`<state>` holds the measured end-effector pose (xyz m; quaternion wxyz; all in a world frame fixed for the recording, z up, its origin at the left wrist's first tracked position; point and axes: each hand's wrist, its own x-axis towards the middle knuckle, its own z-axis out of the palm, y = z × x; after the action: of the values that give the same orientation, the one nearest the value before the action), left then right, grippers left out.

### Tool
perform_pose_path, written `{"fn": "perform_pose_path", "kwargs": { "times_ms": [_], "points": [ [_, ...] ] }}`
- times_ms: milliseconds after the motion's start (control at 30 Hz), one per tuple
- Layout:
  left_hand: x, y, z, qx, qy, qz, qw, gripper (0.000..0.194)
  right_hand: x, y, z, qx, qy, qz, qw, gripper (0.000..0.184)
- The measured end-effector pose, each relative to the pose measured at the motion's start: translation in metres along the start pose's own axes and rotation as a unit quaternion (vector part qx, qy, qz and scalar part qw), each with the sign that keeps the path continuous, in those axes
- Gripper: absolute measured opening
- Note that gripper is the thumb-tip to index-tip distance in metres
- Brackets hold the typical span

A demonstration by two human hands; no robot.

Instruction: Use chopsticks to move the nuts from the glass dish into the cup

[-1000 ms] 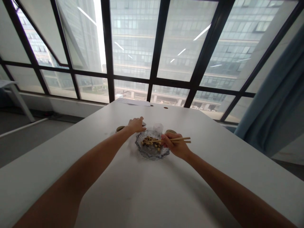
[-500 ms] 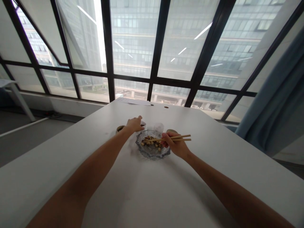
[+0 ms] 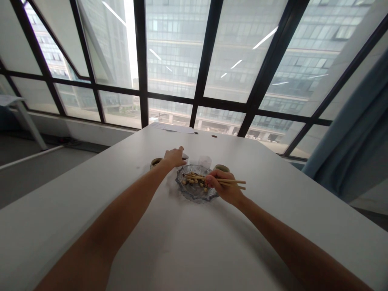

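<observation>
A scalloped clear glass bowl (image 3: 197, 197) holds a heap of mixed pale and dark nuts or beans (image 3: 194, 183). My right hand (image 3: 224, 186) is closed round a pair of wooden chopsticks (image 3: 232, 182), whose tips are down among the pieces in the bowl. Beyond the bowl's left rim, my left hand (image 3: 173, 157) has thumb and forefinger on either side of a small white cup (image 3: 185, 156) with something dark in it; the other fingers are hidden.
A greenish round container (image 3: 156, 162) stands left of my left hand, another green one (image 3: 222, 167) behind my right hand. A clear cup (image 3: 204, 161) sits behind the bowl. Papers (image 3: 172, 128) and two small dark round pieces lie at the white table's far edge, by the windows.
My right hand has tilted the chopsticks, and their tips have shifted within the heap. My left hand stays at the small white cup. The whole view has moved slightly.
</observation>
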<state>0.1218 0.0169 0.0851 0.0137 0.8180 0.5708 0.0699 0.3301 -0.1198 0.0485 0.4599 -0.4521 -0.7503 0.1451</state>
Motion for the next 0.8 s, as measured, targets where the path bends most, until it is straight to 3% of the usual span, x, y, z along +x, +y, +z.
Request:
{"fn": "perform_pose_path", "kwargs": {
  "times_ms": [333, 600, 800],
  "points": [
    [0.001, -0.001, 0.000, -0.003, 0.000, -0.002, 1.000, 0.071, -0.003, 0.004, 0.004, 0.021, 0.011, 0.017, 1.000, 0.042],
    [0.004, -0.003, 0.003, -0.013, 0.001, 0.005, 1.000, 0.073, -0.003, 0.005, 0.010, 0.105, 0.053, 0.093, 0.989, 0.053],
    [0.001, -0.001, 0.001, -0.015, -0.003, 0.001, 1.000, 0.071, -0.001, 0.007, 0.010, 0.109, 0.071, 0.095, 0.987, 0.056]
  ]
}}
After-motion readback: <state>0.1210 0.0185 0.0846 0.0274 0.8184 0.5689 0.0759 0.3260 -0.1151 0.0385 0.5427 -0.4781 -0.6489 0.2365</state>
